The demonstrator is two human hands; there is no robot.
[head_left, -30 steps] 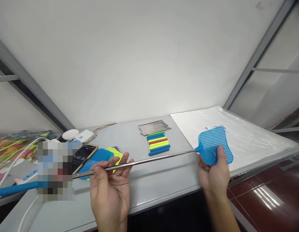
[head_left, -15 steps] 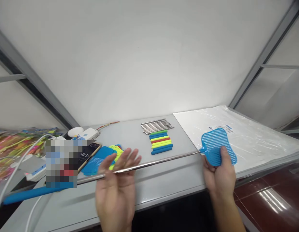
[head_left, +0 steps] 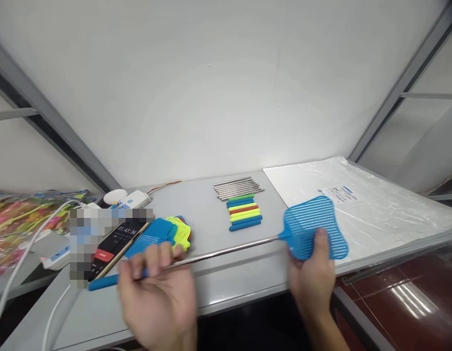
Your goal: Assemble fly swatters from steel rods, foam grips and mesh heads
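A blue fly swatter (head_left: 309, 222) with a metal rod and a blue handle stretches between my two hands above the table. My right hand (head_left: 313, 282) pinches its perforated head, thumb on top. Lower on the left, palm up, my left hand (head_left: 156, 292) has its fingers curled round the handle (head_left: 103, 282) where it meets the rod. Behind the left hand lie loose swatter heads, blue ones (head_left: 153, 233) and yellow ones (head_left: 181, 231). Coloured handle grips (head_left: 244, 213) sit in a row at mid-table, with several metal rods (head_left: 236, 187) behind them.
A phone (head_left: 120, 239) showing a timer leans at the left, partly blurred out, near power strips (head_left: 134, 200) and a white cable (head_left: 32, 243). Plastic-wrapped colourful items (head_left: 36, 219) are heaped at far left. A white wrapped sheet (head_left: 372, 209) covers the table's right side.
My left hand has gone from open under the rod to closed round the handle. The swatter's exposed rod looks shorter, and its head has moved left with my right hand.
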